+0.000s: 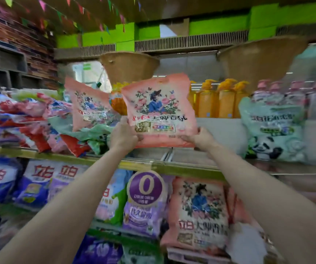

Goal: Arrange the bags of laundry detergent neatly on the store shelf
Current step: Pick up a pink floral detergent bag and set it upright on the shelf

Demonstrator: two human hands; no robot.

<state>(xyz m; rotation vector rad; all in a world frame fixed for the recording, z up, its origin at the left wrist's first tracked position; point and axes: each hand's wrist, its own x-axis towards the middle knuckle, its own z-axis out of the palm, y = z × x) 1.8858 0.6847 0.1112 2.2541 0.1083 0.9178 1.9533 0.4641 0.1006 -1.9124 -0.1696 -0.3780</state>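
I hold a pink detergent bag (159, 107) with a flower picture upright above the upper shelf (191, 159). My left hand (123, 135) grips its lower left corner and my right hand (201, 137) grips its lower right corner. A second pink bag (88, 105) of the same kind leans upright just to the left, on a messy heap of mixed bags (39, 122). A pale green panda bag (273, 130) stands upright at the right of the shelf.
Orange pump bottles (220, 100) and pink-capped bottles (286, 94) stand behind. Two woven baskets (130, 67) hang above. The lower shelf holds blue, purple and pink bags (199, 212) and a round purple sign (146, 187). Bare shelf shows between the held bag and the panda bag.
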